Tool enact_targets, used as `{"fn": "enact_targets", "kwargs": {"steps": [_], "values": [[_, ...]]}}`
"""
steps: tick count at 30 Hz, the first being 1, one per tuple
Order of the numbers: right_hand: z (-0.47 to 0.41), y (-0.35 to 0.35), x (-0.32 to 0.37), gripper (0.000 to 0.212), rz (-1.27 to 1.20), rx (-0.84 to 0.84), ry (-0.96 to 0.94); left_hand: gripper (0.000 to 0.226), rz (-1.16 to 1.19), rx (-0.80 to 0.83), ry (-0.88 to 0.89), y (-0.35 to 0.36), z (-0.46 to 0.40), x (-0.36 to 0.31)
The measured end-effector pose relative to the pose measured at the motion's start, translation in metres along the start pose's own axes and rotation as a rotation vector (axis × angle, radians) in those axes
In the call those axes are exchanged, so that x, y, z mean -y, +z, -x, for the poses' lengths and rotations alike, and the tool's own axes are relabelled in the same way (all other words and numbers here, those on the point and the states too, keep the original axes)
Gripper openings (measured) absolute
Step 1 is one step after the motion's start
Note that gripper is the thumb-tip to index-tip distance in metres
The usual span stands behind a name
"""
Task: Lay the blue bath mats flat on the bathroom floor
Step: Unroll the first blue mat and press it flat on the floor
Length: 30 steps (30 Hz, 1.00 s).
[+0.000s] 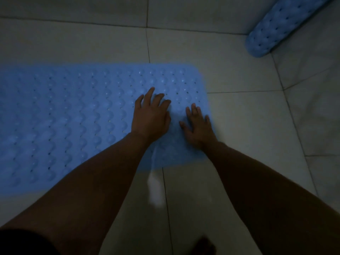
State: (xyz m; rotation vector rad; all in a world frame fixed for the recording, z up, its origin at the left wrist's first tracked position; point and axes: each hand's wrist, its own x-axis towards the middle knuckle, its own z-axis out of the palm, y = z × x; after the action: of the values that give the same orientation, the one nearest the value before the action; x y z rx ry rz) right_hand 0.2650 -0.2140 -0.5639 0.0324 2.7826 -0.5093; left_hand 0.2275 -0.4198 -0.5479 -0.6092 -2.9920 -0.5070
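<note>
Both palms down on flat mat point(73, 122), right end: left hand point(151, 116), right hand point(197, 128), fingers spread. Rolled mat point(281, 28) at 1 o'clock, well apart, on floor point(239, 126).

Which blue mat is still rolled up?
The mat in the far right corner; the other mat lies flat under both hands.
</note>
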Motion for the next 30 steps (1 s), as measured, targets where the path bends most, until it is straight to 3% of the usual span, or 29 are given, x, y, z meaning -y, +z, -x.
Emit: {"fn": "enact_targets", "kwargs": {"steps": [1, 3, 5, 10, 17, 25, 30], "values": [[-0.003, -0.015, 0.003, 0.069, -0.085, 0.043, 0.040, 0.048, 0.006, -0.011, -0.008, -0.006, 0.002, 0.000], [-0.004, -0.034, 0.008, 0.055, -0.098, -0.051, 0.013, 0.047, 0.009, -0.008, -0.023, -0.016, 0.008, 0.001], [0.008, -0.033, 0.021, 0.060, -0.016, -0.163, -0.065, 0.046, 0.012, 0.000, -0.031, -0.021, 0.015, 0.004], [0.036, 0.036, 0.055, 0.074, 0.153, -0.043, -0.187, 0.049, 0.007, -0.017, -0.068, -0.022, 0.038, 0.018], [0.035, 0.073, 0.066, 0.080, 0.258, -0.235, -0.149, 0.045, -0.002, -0.074, -0.072, 0.000, 0.059, 0.039], [0.033, 0.065, 0.066, 0.078, 0.254, -0.132, -0.099, 0.050, -0.010, -0.014, -0.115, 0.001, 0.081, 0.039], [0.009, 0.011, 0.086, 0.055, 0.188, -0.086, -0.040, 0.053, -0.030, 0.050, -0.029, -0.003, 0.090, 0.027]]}}
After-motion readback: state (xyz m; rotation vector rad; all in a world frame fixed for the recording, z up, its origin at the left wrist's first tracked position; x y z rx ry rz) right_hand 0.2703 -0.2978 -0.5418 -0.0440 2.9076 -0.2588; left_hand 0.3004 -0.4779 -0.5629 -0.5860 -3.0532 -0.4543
